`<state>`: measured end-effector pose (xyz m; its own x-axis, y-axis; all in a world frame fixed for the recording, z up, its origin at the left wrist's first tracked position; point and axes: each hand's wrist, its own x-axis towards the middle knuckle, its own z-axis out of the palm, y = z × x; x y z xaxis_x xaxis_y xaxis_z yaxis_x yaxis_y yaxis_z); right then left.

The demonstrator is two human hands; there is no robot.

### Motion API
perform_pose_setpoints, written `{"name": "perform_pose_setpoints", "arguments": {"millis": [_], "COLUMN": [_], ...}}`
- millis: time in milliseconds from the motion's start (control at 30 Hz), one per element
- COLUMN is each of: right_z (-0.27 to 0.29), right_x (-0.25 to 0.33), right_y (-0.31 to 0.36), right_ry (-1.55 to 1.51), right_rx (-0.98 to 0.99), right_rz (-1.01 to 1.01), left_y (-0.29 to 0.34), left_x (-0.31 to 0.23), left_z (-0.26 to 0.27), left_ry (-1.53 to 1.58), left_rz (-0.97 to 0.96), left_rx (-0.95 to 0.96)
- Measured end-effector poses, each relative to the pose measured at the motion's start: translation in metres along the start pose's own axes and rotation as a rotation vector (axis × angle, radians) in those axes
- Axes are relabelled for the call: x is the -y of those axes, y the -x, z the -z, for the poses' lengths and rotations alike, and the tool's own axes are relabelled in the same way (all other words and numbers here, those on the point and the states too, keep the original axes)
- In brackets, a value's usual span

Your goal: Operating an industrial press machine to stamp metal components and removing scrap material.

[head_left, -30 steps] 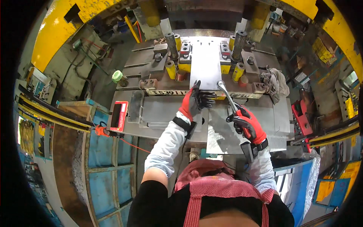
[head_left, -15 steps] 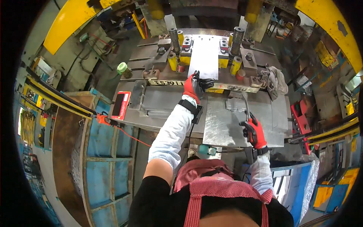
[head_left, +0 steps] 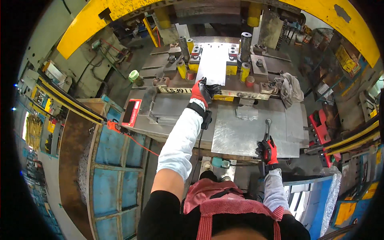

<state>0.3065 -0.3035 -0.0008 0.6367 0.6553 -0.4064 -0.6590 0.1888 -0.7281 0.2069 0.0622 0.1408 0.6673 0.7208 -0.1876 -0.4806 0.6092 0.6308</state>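
Observation:
A bright flat metal sheet (head_left: 213,60) lies lengthwise in the die of a press. At its near edge is my left hand (head_left: 205,91), in a red and black glove, closed with the thumb by the sheet's near corner; the fingertips are partly hidden. My right hand (head_left: 268,151), gloved alike, is closed round a long metal tool (head_left: 267,127) with a rounded end that points away from me. This tool is over a wide shiny metal plate (head_left: 236,138) on the table. A small stack of cut metal pieces (head_left: 247,113) rests on that plate's far part.
Yellow-banded posts (head_left: 245,71) and dark guide pillars (head_left: 245,46) flank the sheet. Stacked grey plates (head_left: 172,105) lie left of my left forearm. A grey rag (head_left: 290,89) hangs at the right, and a green-lidded jar (head_left: 134,76) stands at the left.
My right hand has drawn back toward me, and the tool's end has moved away from the cut pieces. My left hand stays at the sheet's near edge. The view has shifted a little.

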Motion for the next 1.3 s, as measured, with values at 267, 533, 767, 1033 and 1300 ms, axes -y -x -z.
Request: {"name": "perform_pose_setpoints", "arguments": {"millis": [267, 533, 767, 1033, 1300], "right_z": [0.007, 0.010, 0.012, 0.016, 0.029], "right_x": [0.003, 0.005, 0.001, -0.004, -0.007], "right_y": [-0.002, -0.001, -0.003, -0.009, -0.016], "right_ry": [-0.019, -0.001, -0.054, -0.073, -0.041], "right_rx": [0.004, 0.068, 0.063, 0.057, 0.101], "right_rz": [-0.018, -0.007, -0.023, -0.024, -0.008], "left_y": [-0.002, -0.002, -0.003, -0.023, -0.011], "left_x": [0.002, 0.001, 0.000, -0.003, 0.009], "left_z": [0.001, -0.002, 0.003, 0.026, 0.002], "left_ry": [-0.032, 0.009, 0.010, 0.173, -0.011], "left_rz": [-0.071, -0.002, -0.010, 0.227, -0.004], "left_rx": [0.047, 0.004, 0.078, 0.059, -0.026]}}
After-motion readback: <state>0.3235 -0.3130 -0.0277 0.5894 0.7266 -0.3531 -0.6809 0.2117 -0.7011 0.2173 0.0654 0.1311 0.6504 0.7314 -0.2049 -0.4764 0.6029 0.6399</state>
